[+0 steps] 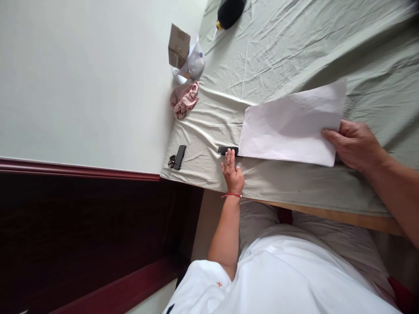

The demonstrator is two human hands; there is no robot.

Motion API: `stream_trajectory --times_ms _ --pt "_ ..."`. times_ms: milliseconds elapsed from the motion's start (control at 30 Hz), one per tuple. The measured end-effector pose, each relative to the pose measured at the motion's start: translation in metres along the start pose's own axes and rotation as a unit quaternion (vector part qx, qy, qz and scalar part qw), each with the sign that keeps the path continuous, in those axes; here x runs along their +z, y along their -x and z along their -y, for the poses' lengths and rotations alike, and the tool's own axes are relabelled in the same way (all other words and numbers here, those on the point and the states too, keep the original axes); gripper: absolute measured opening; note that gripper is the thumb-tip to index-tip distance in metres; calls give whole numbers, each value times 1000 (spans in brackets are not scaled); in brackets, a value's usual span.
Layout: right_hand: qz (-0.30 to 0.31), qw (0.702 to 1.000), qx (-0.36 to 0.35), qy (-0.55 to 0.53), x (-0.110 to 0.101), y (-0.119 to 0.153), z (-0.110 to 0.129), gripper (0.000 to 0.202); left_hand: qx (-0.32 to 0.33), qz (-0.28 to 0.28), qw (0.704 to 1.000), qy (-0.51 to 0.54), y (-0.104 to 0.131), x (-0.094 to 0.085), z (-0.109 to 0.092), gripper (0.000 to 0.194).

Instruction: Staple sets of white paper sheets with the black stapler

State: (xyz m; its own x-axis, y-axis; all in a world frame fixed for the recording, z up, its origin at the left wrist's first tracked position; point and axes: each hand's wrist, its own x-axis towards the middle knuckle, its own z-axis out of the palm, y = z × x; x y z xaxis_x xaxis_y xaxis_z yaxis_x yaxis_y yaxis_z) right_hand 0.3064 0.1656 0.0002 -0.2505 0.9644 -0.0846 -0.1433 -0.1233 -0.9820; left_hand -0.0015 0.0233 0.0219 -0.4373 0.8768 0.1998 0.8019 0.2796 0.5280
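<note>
Several white paper sheets (291, 126), which look stacked, stretch over the cloth-covered table, their far right corner raised. My right hand (355, 144) pinches their right edge, thumb on top and the other fingers underneath. At the sheets' lower left corner lies a small black stapler (228, 150), its end meeting the paper. My left hand (233, 172) rests on the stapler with its fingers stretched out flat over the top. That hand is not wrapped round it. A red string circles the left wrist.
A black block-shaped object (180, 157) with small dark pieces beside it lies near the table's left corner. Along the wall are a crumpled pink cloth (184, 99), a clear plastic bag (196, 63) and a cardboard box (178, 46). A black rounded object (231, 14) sits farther back.
</note>
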Motion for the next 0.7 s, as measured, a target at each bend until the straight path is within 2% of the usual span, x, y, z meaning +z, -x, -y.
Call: stream_trajectory --times_ms 267,567,700 --pt "-2 999 -5 34 0 1 0 22 7 -7 1000 9 0 0 1 81" --pt "-5 998 -14 60 2 3 6 23 -8 6 996 -84 1 2 -7 86" --pt "-19 994 -24 109 0 2 5 23 17 1 997 -74 0 4 1 86"
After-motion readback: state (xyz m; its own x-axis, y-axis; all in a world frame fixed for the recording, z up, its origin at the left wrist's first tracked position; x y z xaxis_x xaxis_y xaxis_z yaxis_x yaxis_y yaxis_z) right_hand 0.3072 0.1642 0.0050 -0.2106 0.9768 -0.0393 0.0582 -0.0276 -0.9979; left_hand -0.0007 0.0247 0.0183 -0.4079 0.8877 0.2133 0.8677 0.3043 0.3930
